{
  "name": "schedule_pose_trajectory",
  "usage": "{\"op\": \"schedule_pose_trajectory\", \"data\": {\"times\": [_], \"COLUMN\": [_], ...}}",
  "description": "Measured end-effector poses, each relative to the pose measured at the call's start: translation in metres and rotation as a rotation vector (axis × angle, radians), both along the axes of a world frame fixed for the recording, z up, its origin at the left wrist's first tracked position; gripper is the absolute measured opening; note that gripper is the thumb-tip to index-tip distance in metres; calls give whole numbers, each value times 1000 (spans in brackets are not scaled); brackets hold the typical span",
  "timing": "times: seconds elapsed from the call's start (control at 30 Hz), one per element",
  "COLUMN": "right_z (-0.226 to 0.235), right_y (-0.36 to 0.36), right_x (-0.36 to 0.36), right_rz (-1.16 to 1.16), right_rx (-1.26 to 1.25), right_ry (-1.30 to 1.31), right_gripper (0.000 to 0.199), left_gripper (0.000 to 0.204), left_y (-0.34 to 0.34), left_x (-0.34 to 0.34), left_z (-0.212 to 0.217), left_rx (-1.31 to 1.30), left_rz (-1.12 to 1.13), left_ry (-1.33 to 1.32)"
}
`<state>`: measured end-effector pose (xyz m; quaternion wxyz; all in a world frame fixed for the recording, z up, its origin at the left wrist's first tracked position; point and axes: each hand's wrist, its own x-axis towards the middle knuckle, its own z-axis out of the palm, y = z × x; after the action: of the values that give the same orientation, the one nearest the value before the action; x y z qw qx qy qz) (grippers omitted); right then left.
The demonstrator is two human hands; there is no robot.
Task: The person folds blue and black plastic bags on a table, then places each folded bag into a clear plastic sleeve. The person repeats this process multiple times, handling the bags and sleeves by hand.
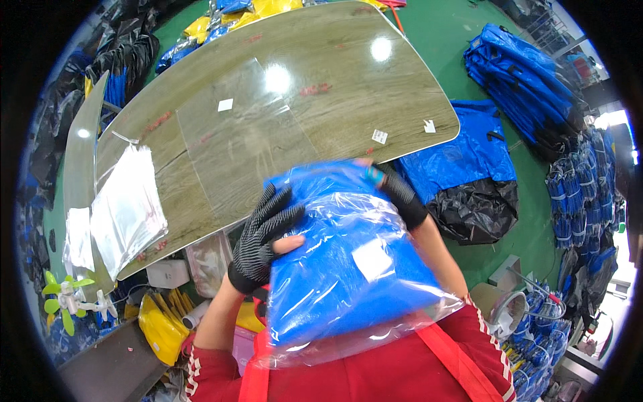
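A blue folded item in a clear plastic bag lies tilted between my chest and the near table edge, with a white label on its upper face. My left hand, in a black ribbed glove with a bare thumb tip, rests on the bag's left side, fingers stretched and spread. At the far right corner of the bag, my right hand grips the edge; its fingers are partly hidden behind the blue item. On the table past the bag is a flat clear plastic sheet.
The wood-patterned table has small white labels on it. A stack of clear bags sits at its left end. Blue and black fabric pieces lie on the green floor at right. Yellow packages and a small green-bladed fan are at lower left.
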<state>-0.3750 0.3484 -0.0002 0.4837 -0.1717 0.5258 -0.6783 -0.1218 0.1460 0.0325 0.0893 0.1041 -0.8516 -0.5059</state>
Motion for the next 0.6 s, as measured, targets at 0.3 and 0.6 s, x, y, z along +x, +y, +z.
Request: {"op": "schedule_pose_trajectory", "data": {"times": [0.3,0.6], "right_z": [84,67], "right_y": [-42,-40], "right_x": [-14,20], "right_rz": [-61,25], "right_rx": [-193,-39], "right_ry": [402,617], "right_gripper": [48,77], "left_gripper": [78,28], "left_y": [-46,-40], "left_x": [-69,-47], "left_z": [36,8], "left_rx": [586,589], "left_rz": [154,427], "left_ry": [493,354]}}
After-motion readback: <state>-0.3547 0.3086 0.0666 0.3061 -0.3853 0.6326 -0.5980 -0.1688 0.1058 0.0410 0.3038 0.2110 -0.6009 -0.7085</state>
